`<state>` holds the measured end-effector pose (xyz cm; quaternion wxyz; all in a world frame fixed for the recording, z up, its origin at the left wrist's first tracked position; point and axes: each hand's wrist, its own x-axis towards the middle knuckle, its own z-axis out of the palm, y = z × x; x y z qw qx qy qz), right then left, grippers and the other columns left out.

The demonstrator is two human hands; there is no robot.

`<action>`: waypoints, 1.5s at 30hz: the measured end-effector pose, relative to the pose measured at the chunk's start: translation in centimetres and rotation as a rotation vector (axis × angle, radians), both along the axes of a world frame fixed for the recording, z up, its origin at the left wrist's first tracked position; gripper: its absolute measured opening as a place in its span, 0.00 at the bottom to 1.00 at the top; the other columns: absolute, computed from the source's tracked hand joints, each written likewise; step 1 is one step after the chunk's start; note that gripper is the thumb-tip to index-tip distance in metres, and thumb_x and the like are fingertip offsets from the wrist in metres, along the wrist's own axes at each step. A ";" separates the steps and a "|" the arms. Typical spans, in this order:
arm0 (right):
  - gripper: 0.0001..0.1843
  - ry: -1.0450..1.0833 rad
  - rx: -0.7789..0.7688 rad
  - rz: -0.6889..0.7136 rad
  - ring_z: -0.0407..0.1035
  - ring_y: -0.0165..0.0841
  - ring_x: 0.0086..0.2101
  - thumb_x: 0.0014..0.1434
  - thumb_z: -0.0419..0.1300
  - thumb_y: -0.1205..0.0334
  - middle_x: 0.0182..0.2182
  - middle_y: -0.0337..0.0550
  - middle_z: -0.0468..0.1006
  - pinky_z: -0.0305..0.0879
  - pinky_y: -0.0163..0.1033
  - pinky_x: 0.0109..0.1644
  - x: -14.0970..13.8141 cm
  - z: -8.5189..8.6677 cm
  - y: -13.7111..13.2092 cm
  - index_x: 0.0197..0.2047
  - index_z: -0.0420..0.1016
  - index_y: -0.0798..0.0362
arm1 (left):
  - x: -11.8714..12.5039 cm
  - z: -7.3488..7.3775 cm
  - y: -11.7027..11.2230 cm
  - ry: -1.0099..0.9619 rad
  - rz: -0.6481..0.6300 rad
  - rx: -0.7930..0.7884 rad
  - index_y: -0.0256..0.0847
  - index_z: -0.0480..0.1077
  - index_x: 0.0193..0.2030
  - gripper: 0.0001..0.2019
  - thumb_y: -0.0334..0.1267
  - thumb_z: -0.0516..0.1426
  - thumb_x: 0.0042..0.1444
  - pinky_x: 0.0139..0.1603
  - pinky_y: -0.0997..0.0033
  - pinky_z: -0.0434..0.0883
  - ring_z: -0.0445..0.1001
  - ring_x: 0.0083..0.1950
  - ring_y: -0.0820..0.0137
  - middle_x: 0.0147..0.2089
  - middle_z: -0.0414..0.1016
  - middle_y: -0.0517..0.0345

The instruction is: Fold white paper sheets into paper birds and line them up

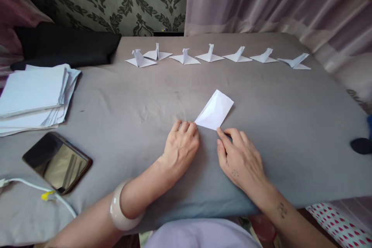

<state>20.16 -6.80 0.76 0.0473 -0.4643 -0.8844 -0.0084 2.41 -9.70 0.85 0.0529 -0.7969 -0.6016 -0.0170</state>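
A folded sheet of white paper (215, 111) lies flat on the grey cloth-covered table, shaped like a slanted four-sided piece with creases across it. At its left corner, my left hand (182, 143) is closed, knuckles up, with the fingertips hidden from view. My right hand (240, 155) touches the near corner with the tip of its index finger. The right thumb sits just below, apart from the paper, and the other fingers are loosely bent.
Several folded paper birds (209, 55) stand in a row at the back. At left are a stack of white paper (31, 93), a phone (58, 162), a white cable (29, 182) and a black cloth-like item (66, 44). A dark round object (361, 145) lies at the right edge.
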 end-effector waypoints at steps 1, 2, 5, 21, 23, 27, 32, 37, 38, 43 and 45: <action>0.21 0.033 -0.015 0.000 0.66 0.39 0.38 0.65 0.47 0.61 0.41 0.49 0.75 0.63 0.44 0.40 0.2 0.0 0.4 0.57 0.71 0.56 | -0.1 -0.1 0.1 -0.012 0.000 0.010 0.34 0.72 0.36 0.11 0.23 0.49 0.58 0.45 0.59 0.65 0.70 0.38 0.61 0.36 0.72 0.49; 0.20 0.079 -0.040 -0.003 0.66 0.38 0.38 0.65 0.48 0.62 0.40 0.49 0.75 0.63 0.44 0.40 0.5 0.0 0.9 0.55 0.73 0.55 | -0.3 -0.3 0.3 -0.031 0.004 0.020 0.35 0.72 0.35 0.11 0.23 0.49 0.58 0.44 0.60 0.65 0.70 0.37 0.62 0.35 0.71 0.50; 0.18 0.293 -0.148 -0.032 0.69 0.36 0.40 0.63 0.49 0.64 0.39 0.46 0.76 0.65 0.41 0.44 1.1 -0.1 2.4 0.48 0.77 0.51 | -0.8 -0.8 0.9 -0.105 0.032 0.053 0.37 0.70 0.31 0.09 0.26 0.51 0.57 0.38 0.61 0.64 0.69 0.35 0.63 0.33 0.71 0.52; 0.21 0.113 -0.103 0.093 0.65 0.39 0.43 0.64 0.50 0.60 0.47 0.49 0.71 0.63 0.45 0.47 0.6 0.3 1.3 0.59 0.70 0.49 | -2.3 -2.1 2.2 -0.664 0.228 0.006 0.35 0.69 0.49 0.18 0.25 0.50 0.50 0.41 0.66 0.68 0.72 0.39 0.66 0.37 0.74 0.53; 0.20 0.149 -0.114 0.075 0.66 0.38 0.44 0.64 0.49 0.61 0.47 0.49 0.72 0.65 0.44 0.47 1.0 0.3 1.3 0.56 0.72 0.51 | -2.6 -2.2 2.4 -0.729 0.225 -0.021 0.36 0.72 0.44 0.16 0.25 0.49 0.50 0.39 0.68 0.68 0.72 0.37 0.67 0.37 0.74 0.53; 0.17 0.260 -0.116 0.034 0.68 0.39 0.45 0.61 0.50 0.64 0.47 0.48 0.74 0.67 0.45 0.48 1.4 -0.3 1.6 0.51 0.74 0.51 | -2.8 -2.4 2.7 -0.788 0.192 -0.054 0.38 0.75 0.43 0.19 0.23 0.47 0.51 0.42 0.67 0.68 0.72 0.39 0.67 0.41 0.74 0.51; 0.27 0.423 -0.139 -0.076 0.70 0.40 0.45 0.57 0.53 0.65 0.46 0.49 0.76 0.68 0.47 0.47 0.7 -1.2 1.9 0.61 0.61 0.52 | -2.6 -2.0 2.6 -0.835 0.126 -0.095 0.41 0.75 0.47 0.23 0.22 0.46 0.51 0.53 0.60 0.65 0.69 0.51 0.64 0.50 0.72 0.50; 0.37 0.532 -0.179 -0.120 0.72 0.41 0.43 0.55 0.58 0.56 0.47 0.52 0.76 0.69 0.48 0.45 -1.6 -1.0 2.1 0.66 0.52 0.52 | -2.1 -1.3 1.9 -0.823 -0.119 -0.163 0.50 0.68 0.57 0.31 0.20 0.45 0.51 0.62 0.53 0.56 0.60 0.63 0.63 0.60 0.69 0.58; 0.36 0.552 -0.171 -0.144 0.73 0.41 0.42 0.55 0.58 0.55 0.47 0.52 0.76 0.69 0.47 0.44 -2.0 -0.9 2.3 0.65 0.53 0.53 | -2.1 -1.2 1.9 -0.846 -0.161 -0.167 0.49 0.65 0.60 0.32 0.20 0.44 0.51 0.63 0.54 0.55 0.62 0.62 0.64 0.59 0.70 0.58; 0.14 0.684 -0.232 -0.253 0.73 0.38 0.34 0.59 0.54 0.56 0.36 0.50 0.79 0.66 0.44 0.40 -2.8 -1.0 3.9 0.44 0.73 0.54 | -2.6 -1.0 1.8 -0.972 -0.129 -0.074 0.44 0.56 0.64 0.36 0.21 0.46 0.46 0.61 0.60 0.59 0.68 0.57 0.66 0.56 0.73 0.53; 0.12 0.822 -0.380 -0.337 0.72 0.38 0.33 0.58 0.55 0.54 0.30 0.48 0.79 0.66 0.45 0.41 -2.5 -1.2 4.6 0.34 0.74 0.53 | -3.1 -1.0 1.9 -0.953 -0.066 -0.001 0.44 0.55 0.64 0.36 0.22 0.47 0.45 0.61 0.59 0.60 0.65 0.60 0.64 0.59 0.69 0.51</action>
